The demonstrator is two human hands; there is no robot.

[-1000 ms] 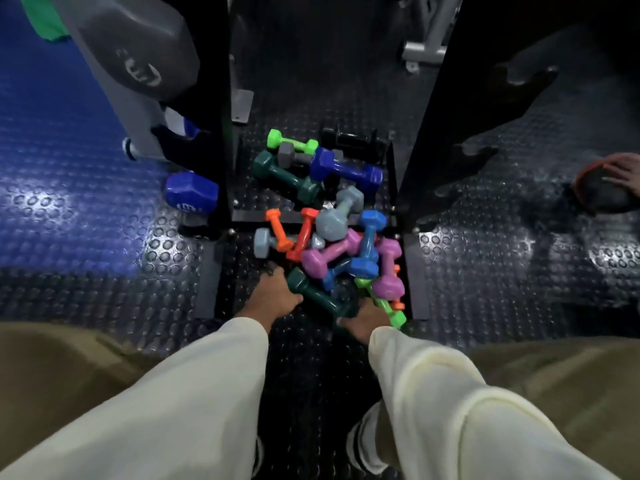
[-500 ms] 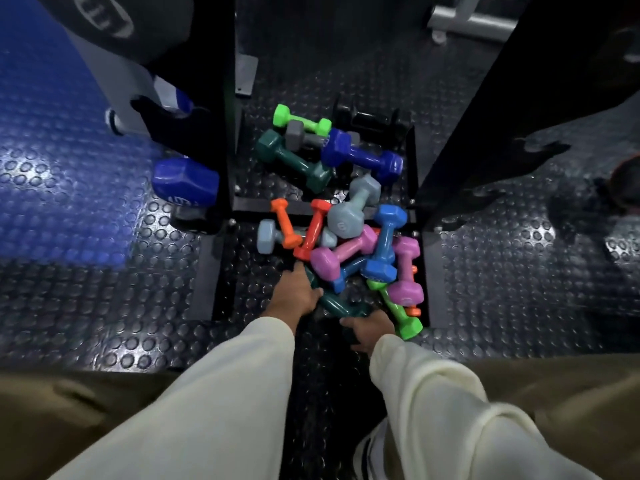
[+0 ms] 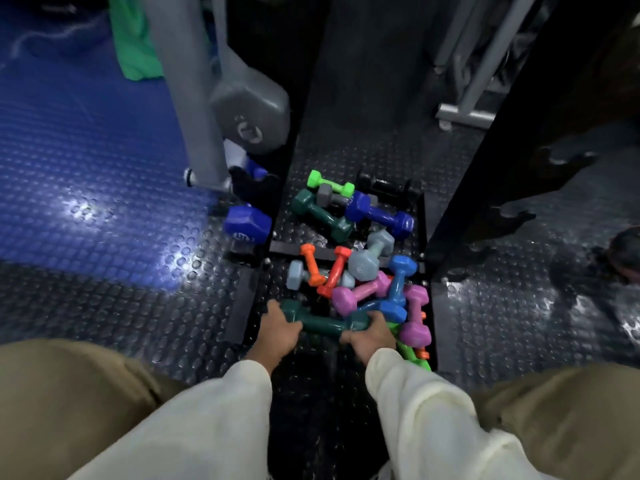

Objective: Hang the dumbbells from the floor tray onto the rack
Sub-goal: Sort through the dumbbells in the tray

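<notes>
A dark green dumbbell [image 3: 323, 322] lies crosswise at the near end of the black floor tray [image 3: 431, 327]. My left hand [image 3: 278, 329] grips its left head and my right hand [image 3: 372, 336] grips its right head. Behind it lies a pile of several coloured dumbbells: purple [image 3: 360, 294], blue [image 3: 398, 285], orange [image 3: 336, 270], grey [image 3: 369, 259], another dark green [image 3: 320, 214] and a dark blue one [image 3: 379, 213]. The black rack upright [image 3: 485, 150] with hooks rises on the right, another upright [image 3: 277, 150] on the left.
A large grey dumbbell [image 3: 251, 112] and a blue one [image 3: 247, 223] hang on the left side of the rack. A grey machine leg [image 3: 194, 98] stands left, over blue studded flooring. Another person's hand on a dark object [image 3: 627, 251] shows at the right edge.
Both hands have closed on the ends of the dark green dumbbell and raised it a little from the near end of the tray. The camera has tilted up.
</notes>
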